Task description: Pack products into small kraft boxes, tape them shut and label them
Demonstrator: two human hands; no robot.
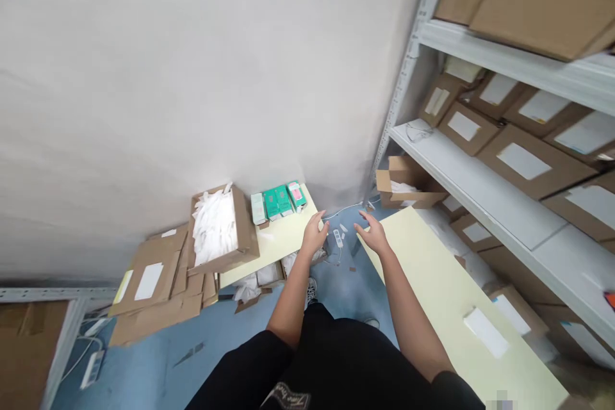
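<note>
My left hand (314, 234) is held out in the air by the right end of a narrow cream table (278, 237), fingers apart and nothing in it. Facing it, my right hand (372, 232) hovers near the far corner of a second cream table (418, 262), also empty with thumb and fingers spread. On the narrow table, closest to my left hand, stand several green-and-white boxes (277, 201). Left of them sits an open cardboard box (247, 227) heaped with white cloth-like items (214, 224).
Flattened cardboard (158, 307) lies at the left. A metal shelf (480, 186) with labelled cartons (523, 157) runs along the right. An open carton (408, 182) stands by its upright. On the blue floor (336, 288) lies a power strip (338, 239). A white packet (485, 332) rests on the right table.
</note>
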